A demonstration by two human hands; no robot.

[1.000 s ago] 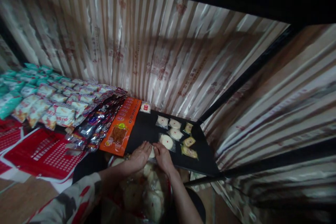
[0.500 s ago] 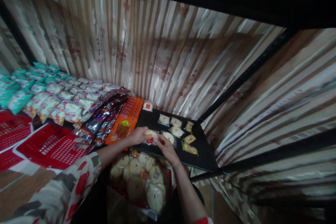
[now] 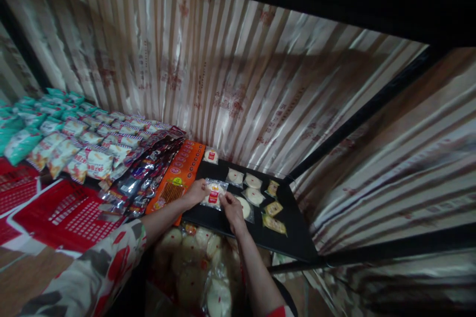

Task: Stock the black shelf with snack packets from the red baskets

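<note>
Presently we hold one flat clear plastic packet (image 3: 214, 194), with a white round content and a red label, between our two hands. Our left hand (image 3: 196, 193) grasps it at its left side, and our right hand (image 3: 232, 210) pinches it at its lower right corner. The packet is above the front left part of the black flat board (image 3: 295, 218); whether it touches this board, we cannot tell. Just beside our right hand lies a round white wrapped piece (image 3: 245, 208), and three similar ones are nearer to the back edge. Three small yellow packets (image 3: 273, 208) lie near the right edge. At the back left corner we see a white red-labelled packet (image 3: 210, 155), and along the left edge a long orange bag (image 3: 182, 168).
</note>
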